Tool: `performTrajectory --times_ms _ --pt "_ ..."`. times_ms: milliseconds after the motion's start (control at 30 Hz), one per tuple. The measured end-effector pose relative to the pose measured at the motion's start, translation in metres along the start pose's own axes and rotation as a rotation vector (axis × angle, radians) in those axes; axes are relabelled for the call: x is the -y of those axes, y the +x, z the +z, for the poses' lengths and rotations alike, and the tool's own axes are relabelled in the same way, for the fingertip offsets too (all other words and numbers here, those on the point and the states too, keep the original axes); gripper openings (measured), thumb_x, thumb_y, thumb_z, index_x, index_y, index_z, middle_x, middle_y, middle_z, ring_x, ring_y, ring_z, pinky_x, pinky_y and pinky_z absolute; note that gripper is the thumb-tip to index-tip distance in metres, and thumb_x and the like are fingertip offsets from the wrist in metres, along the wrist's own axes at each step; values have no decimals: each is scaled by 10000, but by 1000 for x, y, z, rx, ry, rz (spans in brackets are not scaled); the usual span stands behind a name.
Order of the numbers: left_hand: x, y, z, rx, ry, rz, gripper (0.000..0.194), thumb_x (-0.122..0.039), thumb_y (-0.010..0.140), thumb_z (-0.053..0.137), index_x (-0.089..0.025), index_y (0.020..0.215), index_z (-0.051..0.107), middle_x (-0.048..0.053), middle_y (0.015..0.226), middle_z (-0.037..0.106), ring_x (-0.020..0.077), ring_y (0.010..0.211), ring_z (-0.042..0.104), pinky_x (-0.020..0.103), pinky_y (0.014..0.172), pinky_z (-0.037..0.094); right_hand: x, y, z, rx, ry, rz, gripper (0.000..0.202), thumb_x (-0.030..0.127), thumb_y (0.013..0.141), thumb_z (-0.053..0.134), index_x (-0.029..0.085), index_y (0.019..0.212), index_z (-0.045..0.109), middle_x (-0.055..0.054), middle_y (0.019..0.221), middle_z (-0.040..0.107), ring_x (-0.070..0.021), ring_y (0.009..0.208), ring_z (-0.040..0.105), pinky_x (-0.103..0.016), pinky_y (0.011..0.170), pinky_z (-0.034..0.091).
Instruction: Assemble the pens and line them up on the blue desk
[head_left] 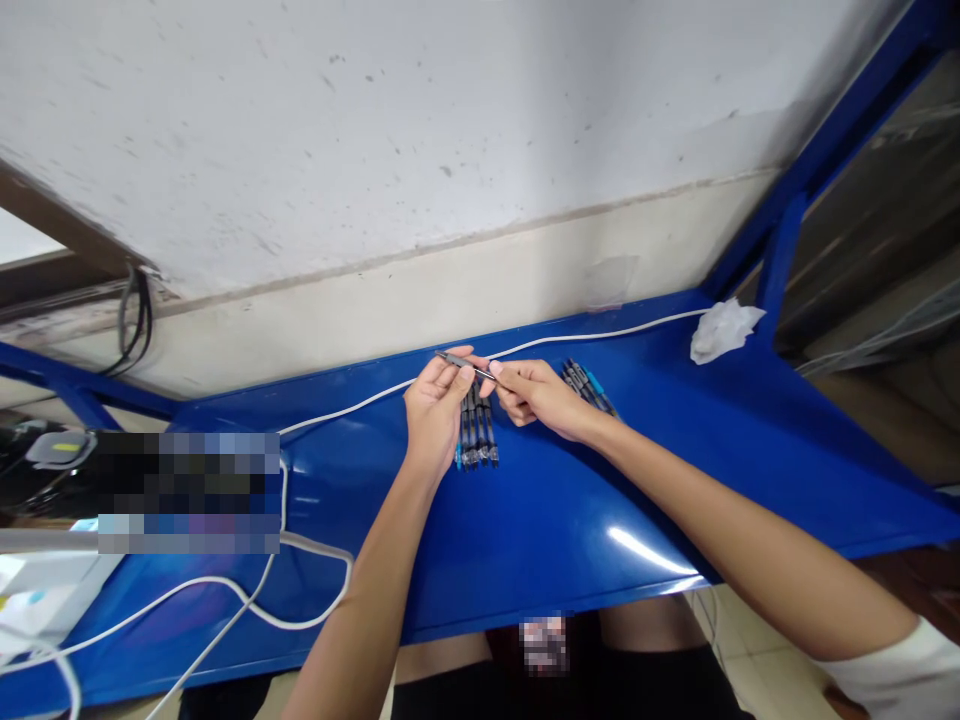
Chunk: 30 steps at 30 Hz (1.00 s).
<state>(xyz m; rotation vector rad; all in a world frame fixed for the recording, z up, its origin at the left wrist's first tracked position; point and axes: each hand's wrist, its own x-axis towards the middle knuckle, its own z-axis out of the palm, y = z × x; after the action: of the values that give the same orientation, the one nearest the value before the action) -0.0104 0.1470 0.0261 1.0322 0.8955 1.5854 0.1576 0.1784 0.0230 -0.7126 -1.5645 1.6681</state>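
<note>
Blue tabletop [525,530], left fingers [462,380] and right fingers [508,376] pinching a dark pen [454,359], one end covered, pen row [480,425] partly hidden

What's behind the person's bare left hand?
Parts of a thin white cable and a slim bright-blue pen show past the left hand; covered stretches can't be seen.
</note>
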Motion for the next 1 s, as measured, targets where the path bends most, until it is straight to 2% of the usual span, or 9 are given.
performTrajectory --times_ms 133,267,367,500,600,700,833,900,1000 --pt "3 2 -3 -101 -1 14 309 -332 858 895 -194 1107 775 83 1072 820 194 987 761 334 989 566 7 -4 -1 -205 -336 -246 383 593 1024 627 213 980 638 44 718 558 -126 602 462 -269 591 359" --pt "5 3 -4 -139 -5 5 303 -331 847 907 -187 1079 778 78 1050 824 183 969 758 319 971 558 10 -6 -1 -211 -540 -334 415 545 1085 518 200 914 673 2 780 624 -150 705 548 -291 693 410" --pt "4 3 -3 -123 -13 21 298 -328 860 898 -182 1087 770 63 1020 822 164 959 757 286 946 555 3 -3 0 -155 -273 -174 487 622 1073 499 202 888 663 55 625 483 -118 543 425 -265 555 346" --pt "2 3 -4 -102 13 44 312 -336 875 886 -172 1108 757 69 1021 830 165 968 770 296 967 561 0 0 4 -28 194 45 476 660 966 680 195 867 661 106 558 352 -76 461 226 -237 445 218" --pt "0 0 -5 -79 44 60 322 -347 872 888 -179 1114 758 98 1099 841 213 1083 785 372 1072 552 8 1 4 -119 409 37 424 541 859 869 203 785 624 115 561 331 -61 474 206 -224 437 200" --pt "-5 -2 -3 53 93 101 366 -413 870 883 -176 1129 779 140 1206 825 280 1210 761 439 1134 535 17 4 -2 -284 610 -44 405 422 814 944 210 767 603 111 587 346 -64 498 272 -207 443 260" --pt "-21 -8 9 170 294 197 421 -450 902 844 -162 1203 782 156 1211 818 275 1170 768 388 1051 567 18 11 -19 -397 751 -92 395 491 848 911 212 829 633 43 765 592 -102 688 570 -222 627 515" --pt "-33 -22 17 90 392 261 299 -382 933 819 -178 1150 791 118 1110 833 228 1052 781 344 970 583 15 14 -27 -378 828 -88 394 503 891 871 221 828 603 31 811 638 -128 760 629 -267 719 573" --pt "-39 -78 23 66 402 240 211 -404 1000 725 -207 985 800 61 844 802 200 863 757 339 853 601 11 13 -35 -244 961 -61 349 481 1004 753 226 842 578 86 635 488 -92 555 477 -223 577 499"
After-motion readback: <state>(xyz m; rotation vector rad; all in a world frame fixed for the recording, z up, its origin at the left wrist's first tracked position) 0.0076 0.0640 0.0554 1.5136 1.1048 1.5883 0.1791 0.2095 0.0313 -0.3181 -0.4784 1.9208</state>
